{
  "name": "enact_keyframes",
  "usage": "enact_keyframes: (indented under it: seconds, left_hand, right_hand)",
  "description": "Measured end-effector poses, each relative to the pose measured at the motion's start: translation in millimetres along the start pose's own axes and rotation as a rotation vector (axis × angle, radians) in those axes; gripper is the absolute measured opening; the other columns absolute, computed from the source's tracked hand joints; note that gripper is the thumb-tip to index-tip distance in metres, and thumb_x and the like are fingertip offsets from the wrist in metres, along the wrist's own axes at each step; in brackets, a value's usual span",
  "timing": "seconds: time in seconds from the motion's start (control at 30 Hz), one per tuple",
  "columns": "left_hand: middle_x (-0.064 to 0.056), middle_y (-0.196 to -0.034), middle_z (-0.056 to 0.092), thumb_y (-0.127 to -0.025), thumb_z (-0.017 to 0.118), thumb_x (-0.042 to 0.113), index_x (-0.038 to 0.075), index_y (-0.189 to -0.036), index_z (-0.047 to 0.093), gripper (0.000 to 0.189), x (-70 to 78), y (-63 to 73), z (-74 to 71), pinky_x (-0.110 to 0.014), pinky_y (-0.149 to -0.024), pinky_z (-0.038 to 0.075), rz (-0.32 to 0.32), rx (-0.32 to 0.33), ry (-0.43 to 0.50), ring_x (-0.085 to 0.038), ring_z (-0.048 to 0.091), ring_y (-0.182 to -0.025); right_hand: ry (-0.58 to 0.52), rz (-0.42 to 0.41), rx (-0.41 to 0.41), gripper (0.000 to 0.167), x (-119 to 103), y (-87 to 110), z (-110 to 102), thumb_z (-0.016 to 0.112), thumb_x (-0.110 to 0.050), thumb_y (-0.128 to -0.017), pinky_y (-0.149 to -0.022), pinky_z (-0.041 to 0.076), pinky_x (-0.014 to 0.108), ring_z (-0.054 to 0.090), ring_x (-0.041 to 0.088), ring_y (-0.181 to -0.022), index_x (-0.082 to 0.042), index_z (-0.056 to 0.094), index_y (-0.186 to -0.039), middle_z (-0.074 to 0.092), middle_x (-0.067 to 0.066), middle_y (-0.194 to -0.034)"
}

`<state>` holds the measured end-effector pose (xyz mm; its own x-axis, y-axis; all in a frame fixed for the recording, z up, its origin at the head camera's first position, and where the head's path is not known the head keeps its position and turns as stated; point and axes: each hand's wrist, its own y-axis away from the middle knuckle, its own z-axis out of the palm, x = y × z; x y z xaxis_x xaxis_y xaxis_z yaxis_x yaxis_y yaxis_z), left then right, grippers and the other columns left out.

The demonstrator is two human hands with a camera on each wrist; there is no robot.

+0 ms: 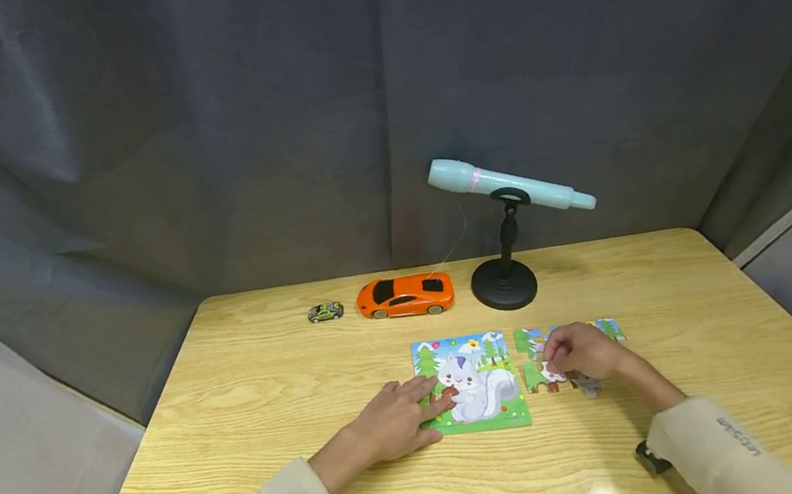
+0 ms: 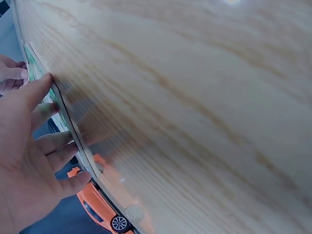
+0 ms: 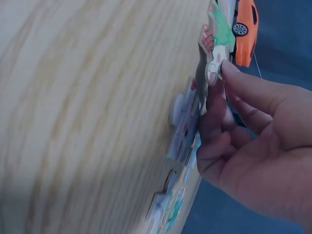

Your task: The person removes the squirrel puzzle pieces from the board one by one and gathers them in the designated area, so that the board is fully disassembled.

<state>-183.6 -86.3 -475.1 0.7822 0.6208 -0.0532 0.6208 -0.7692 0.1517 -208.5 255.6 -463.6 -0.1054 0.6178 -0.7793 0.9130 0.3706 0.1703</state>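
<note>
A squirrel picture board (image 1: 485, 401) lies flat on the wooden table, showing a white squirrel with a brown nut. My left hand (image 1: 398, 420) rests on its left side with the fingers spread, overlapping the nut; the left wrist view shows those fingers (image 2: 61, 141) along the board's edge. To the right, my right hand (image 1: 587, 351) pinches a green and white jigsaw piece (image 3: 218, 66) between thumb and fingertips. Other jigsaw pieces (image 1: 610, 328) lie around and under that hand, partly hidden by it. A grey piece (image 1: 588, 385) shows just below the palm.
Behind the board stand an orange toy car (image 1: 405, 297) and a small patterned toy car (image 1: 326, 312). A light blue microphone (image 1: 514, 185) rests on a black stand (image 1: 504, 283) at the back right. Dark grey curtain (image 1: 278, 130) hangs beyond the table's (image 1: 249, 380) back edge.
</note>
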Motion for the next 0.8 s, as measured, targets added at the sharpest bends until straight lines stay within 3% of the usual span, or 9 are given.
enact_keyframes:
  seconds: [0.13,0.5,0.8]
  left_hand:
    - [-0.005,-0.156,0.03,-0.095,0.044,0.052,0.034,-0.146,0.035,0.054,-0.2,-0.5,0.0,-0.048,-0.108,0.039,-0.001,-0.001,0.014,-0.022,0.033,-0.142]
    - [-0.004,-0.155,0.032,-0.095,0.044,0.053,0.034,-0.145,0.037,0.054,-0.1,-1.7,1.6,-0.045,-0.107,0.04,-0.002,0.007,-0.011,-0.021,0.034,-0.141]
    - [-0.006,-0.152,0.037,-0.092,0.051,0.053,0.032,-0.143,0.042,0.056,0.1,-1.8,-1.7,-0.044,-0.106,0.041,-0.022,0.017,0.05,-0.023,0.036,-0.14]
  right_hand:
    - [0.086,0.039,0.042,0.005,-2,-2.1,6,0.066,-0.003,-0.084,-0.053,0.044,0.026,0.053,0.016,-0.058,0.001,0.063,-0.084,0.062,0.007,-0.066]
    - [0.156,0.117,0.081,0.004,-9,-4.6,7,0.067,-0.004,-0.084,-0.055,0.041,0.026,0.049,0.016,-0.061,-0.002,0.065,-0.085,0.057,0.005,-0.069]
    - [0.141,0.016,0.068,0.005,-23,-5.7,14,0.067,-0.008,-0.085,-0.051,0.041,0.023,0.049,0.013,-0.058,-0.003,0.065,-0.085,0.058,0.003,-0.069]
